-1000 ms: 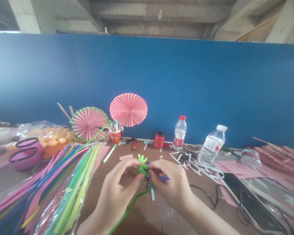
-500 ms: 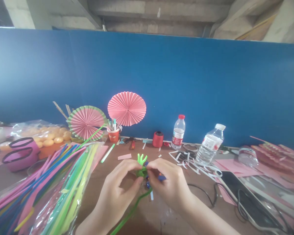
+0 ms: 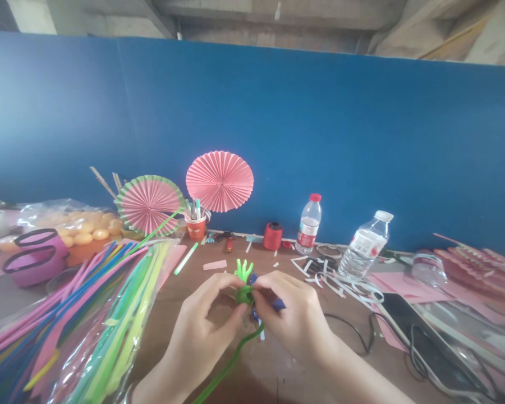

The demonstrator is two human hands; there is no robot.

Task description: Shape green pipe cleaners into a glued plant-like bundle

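Observation:
A small green and blue fuzzy-stem piece (image 3: pixel 244 293) is pinched between both hands above the brown table (image 3: pixel 164 306). Short bright green prongs stick up from its top. My left hand (image 3: pixel 206 320) grips its left side with thumb and fingers. Opposite it, my right hand (image 3: pixel 288 308) pinches the right side, where dark blue parts show around the fingers. A long green stem (image 3: pixel 231 362) trails from the piece down toward the bottom of the view. The fingertips partly hide the piece.
Bagged coloured stems (image 3: pixel 122 314) lie at left. Behind are pleated paper fans (image 3: pixel 220 181), a pen cup (image 3: pixel 196 227), a red spool (image 3: pixel 272 236) and bottles (image 3: pixel 308 225). A phone (image 3: pixel 429 342), black cable and white strips (image 3: pixel 340 286) lie at right.
The camera view has tilted slightly downward, so the background sits higher. Both hands keep their pinch on the green and blue piece, whose green part shows a little more between the fingertips.

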